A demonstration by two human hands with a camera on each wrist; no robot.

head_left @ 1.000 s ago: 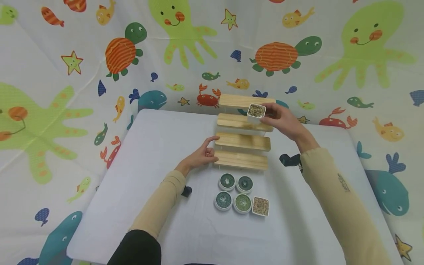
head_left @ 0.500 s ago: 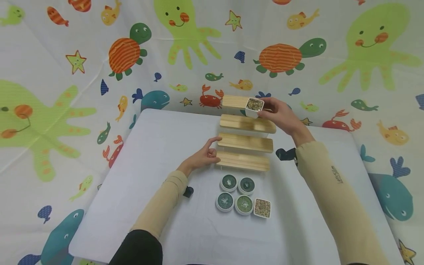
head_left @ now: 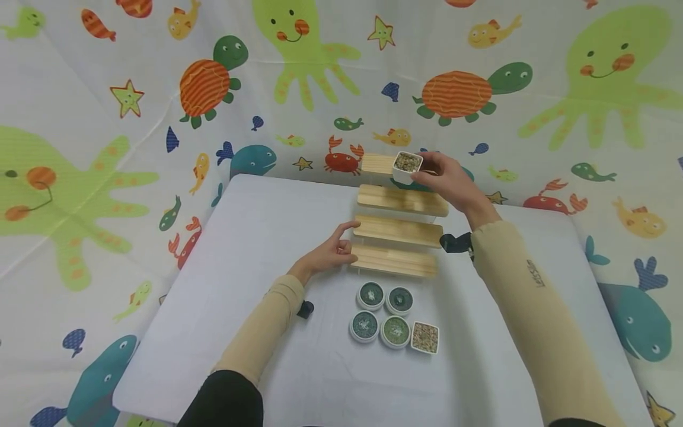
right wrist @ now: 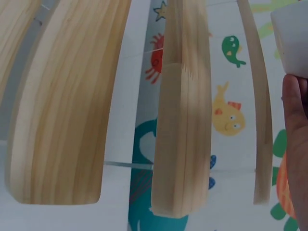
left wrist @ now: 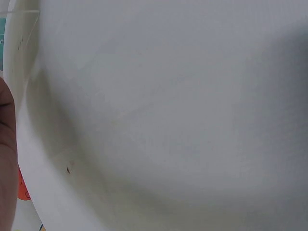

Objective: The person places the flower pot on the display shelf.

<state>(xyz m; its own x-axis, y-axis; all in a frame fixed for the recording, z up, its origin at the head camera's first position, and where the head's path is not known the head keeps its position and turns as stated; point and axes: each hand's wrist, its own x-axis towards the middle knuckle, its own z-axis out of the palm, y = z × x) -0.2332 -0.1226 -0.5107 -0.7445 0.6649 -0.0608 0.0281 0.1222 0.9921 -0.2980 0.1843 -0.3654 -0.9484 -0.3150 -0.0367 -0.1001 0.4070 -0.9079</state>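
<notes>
My right hand pinches a small square white pot, its top filled with tan, gravel-like bits. The pot hangs in front of the top board of a stepped wooden stand, overlapping that board in the head view. In the right wrist view, fingers meet the underside of the white pot at the upper right. My left hand is at the stand's left end, index fingertip at one board, thumb at the lowest board, other fingers curled. The left wrist view shows only a sliver of it.
In front of the stand are several round white tins with dark or green tops. Beside them stands another square pot with tan filling. The white table ends at a sea-animal curtain behind the stand.
My right hand has lifted the square pot from over the second-highest board up to the top board, and slightly left. The left hand has stayed at the stand; the head view has shifted slightly.
</notes>
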